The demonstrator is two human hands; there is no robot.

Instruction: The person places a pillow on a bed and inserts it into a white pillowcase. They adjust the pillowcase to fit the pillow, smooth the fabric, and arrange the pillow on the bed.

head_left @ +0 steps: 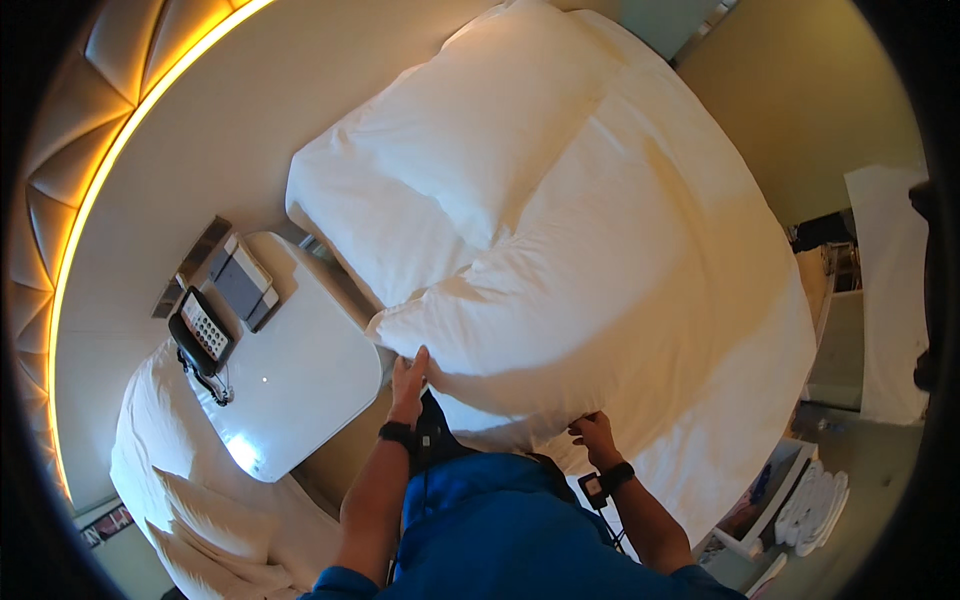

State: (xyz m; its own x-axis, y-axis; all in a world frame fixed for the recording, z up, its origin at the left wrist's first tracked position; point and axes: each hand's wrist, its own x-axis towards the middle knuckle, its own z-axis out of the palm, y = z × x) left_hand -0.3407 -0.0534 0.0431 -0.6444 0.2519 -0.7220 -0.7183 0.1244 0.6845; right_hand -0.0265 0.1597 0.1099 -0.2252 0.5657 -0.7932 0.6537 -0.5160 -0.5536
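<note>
A white duvet (592, 247) covers the bed in front of me, its near edge rumpled and raised. My left hand (409, 382) grips that edge near the corner by the nightstand. Farther right along the same edge, my right hand (595, 435) pinches the fabric between thumb and fingers. White pillows (480, 112) lie at the bed's head, with part of one tucked under the duvet's fold. Both wrists wear black straps with small devices.
On my left stands a glossy nightstand (315, 382) with a black corded telephone (201, 330) and a folder (244, 283). Beyond it is another bed with white bedding (202, 495). An open box (772, 499) and stacked white slippers (811, 510) lie at the lower right.
</note>
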